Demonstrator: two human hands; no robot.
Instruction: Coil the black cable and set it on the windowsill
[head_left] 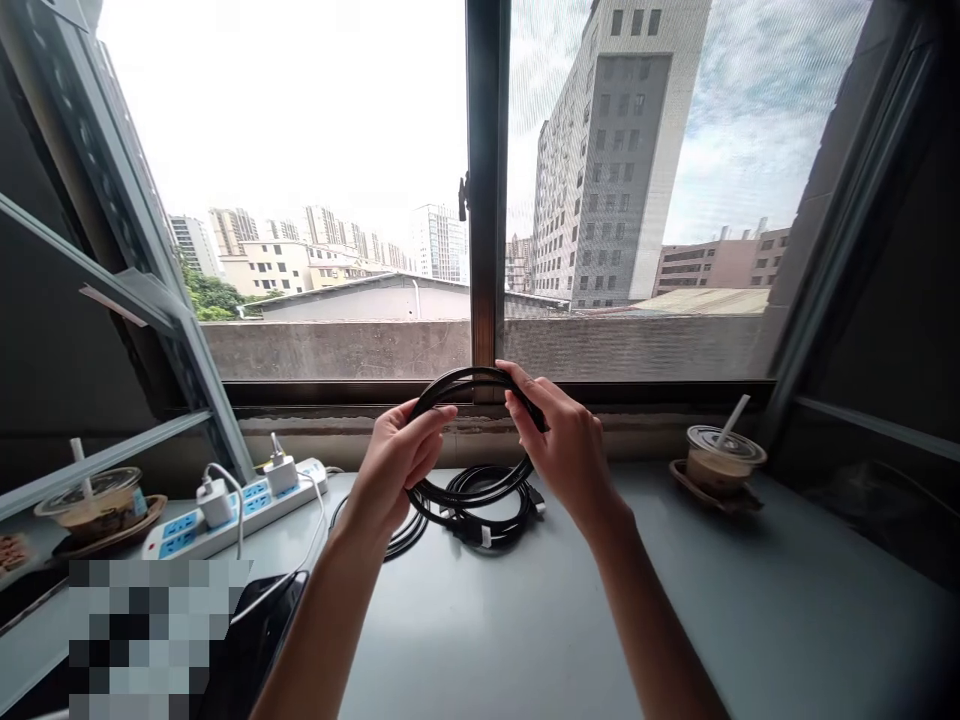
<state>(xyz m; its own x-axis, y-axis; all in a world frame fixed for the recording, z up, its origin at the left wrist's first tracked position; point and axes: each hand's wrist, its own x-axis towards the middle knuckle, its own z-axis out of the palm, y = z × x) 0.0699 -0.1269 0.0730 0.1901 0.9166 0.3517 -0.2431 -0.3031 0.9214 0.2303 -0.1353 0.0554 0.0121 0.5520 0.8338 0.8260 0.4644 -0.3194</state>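
A black cable [469,378], wound into a loose coil, is held up above the table between both hands. My left hand [401,455] is closed round the coil's left side, thumb pointing inward. On the opposite side, my right hand [559,435] grips the coil with its fingers over the top and front. Below the raised coil, a second coiled black cable [499,540] lies on the table, with a white tag and a plug end at its right. More black cable loops [405,540] lie partly hidden behind my left forearm.
A white power strip [232,515] with blue sockets and two plugged-in chargers stands at left. White cords run from it towards a dark device [262,620]. Lidded drink cups stand at left [97,505] and right [724,465]. A window frame [487,200] rises behind the table [487,640].
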